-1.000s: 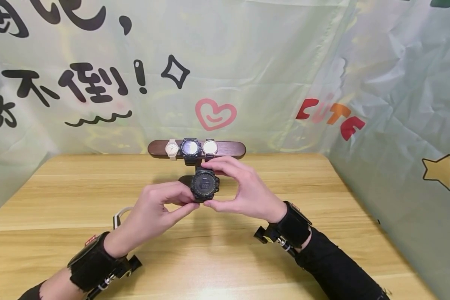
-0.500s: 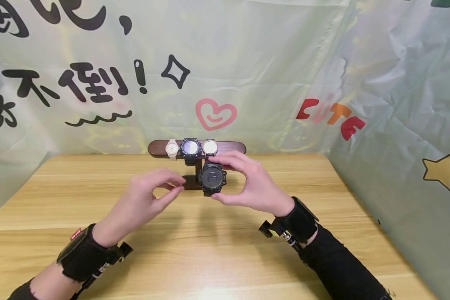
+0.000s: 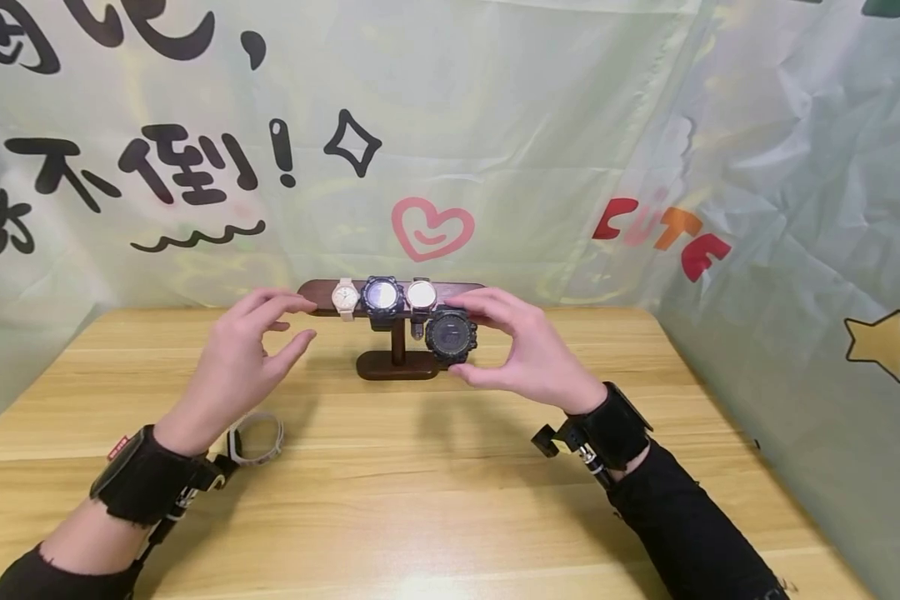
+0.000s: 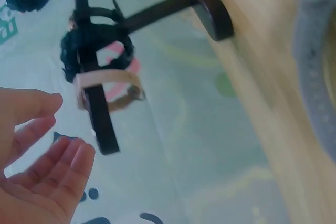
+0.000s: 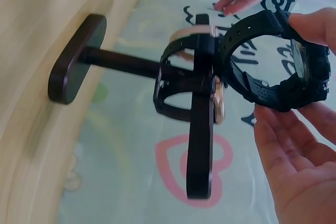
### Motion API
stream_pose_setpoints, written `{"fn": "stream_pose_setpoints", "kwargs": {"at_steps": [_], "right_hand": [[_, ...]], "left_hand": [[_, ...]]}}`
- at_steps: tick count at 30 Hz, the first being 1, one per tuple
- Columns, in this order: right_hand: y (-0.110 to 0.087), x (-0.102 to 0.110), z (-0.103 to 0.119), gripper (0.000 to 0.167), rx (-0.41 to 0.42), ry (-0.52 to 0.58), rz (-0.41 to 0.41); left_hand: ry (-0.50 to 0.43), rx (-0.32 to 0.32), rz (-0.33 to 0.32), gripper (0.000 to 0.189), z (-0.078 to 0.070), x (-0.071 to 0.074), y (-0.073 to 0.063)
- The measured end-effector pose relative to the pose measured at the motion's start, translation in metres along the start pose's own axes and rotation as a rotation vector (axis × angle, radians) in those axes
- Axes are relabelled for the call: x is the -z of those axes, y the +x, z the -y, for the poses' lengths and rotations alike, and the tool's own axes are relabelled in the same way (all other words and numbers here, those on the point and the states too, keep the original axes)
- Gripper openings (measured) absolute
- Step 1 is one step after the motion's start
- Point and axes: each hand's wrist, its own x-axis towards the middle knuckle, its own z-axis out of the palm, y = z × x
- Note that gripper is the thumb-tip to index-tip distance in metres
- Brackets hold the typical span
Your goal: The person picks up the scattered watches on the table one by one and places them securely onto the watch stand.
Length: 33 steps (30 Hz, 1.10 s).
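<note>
My right hand (image 3: 521, 346) pinches a black digital wristwatch (image 3: 451, 336) by its top and bottom, in front of the right part of the dark wooden watch stand (image 3: 397, 364). The right wrist view shows its strap (image 5: 252, 30) as a buckled loop beside the stand's bar (image 5: 200, 166). My left hand (image 3: 243, 354) holds nothing; its fingers are apart near the bar's left end. On the bar sit a pale pink watch (image 3: 346, 297), a chunky dark watch (image 3: 382, 294) and a round watch (image 3: 422, 295) with a dark strap. The bar's right end is partly hidden behind my right hand.
A looped watch with a pale strap (image 3: 258, 439) lies on the wooden table (image 3: 420, 500) near my left wrist. Behind the table hangs a pale printed cloth (image 3: 532, 167), and more cloth runs along the right side.
My right hand has carried the black watch up and to the right. My left hand has let go of it and moved left and up to the bar's left end.
</note>
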Motion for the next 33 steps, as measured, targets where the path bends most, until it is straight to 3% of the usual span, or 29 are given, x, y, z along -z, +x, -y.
{"fn": "stream_pose_setpoints", "kwargs": {"at_steps": [4, 14, 33], "right_hand": [[-0.001, 0.006, -0.007, 0.074, -0.037, -0.027, -0.016], [-0.001, 0.022, -0.018, 0.072, -0.1, -0.032, -0.046], [-0.004, 0.049, -0.037, 0.07, -0.164, -0.061, -0.099]], "left_hand": [[0.002, 0.034, 0.012, 0.041, 0.009, -0.001, 0.0], [0.02, 0.102, 0.124, 0.054, 0.019, -0.004, -0.002], [0.021, 0.088, 0.116, 0.057, 0.018, -0.007, -0.004]]}}
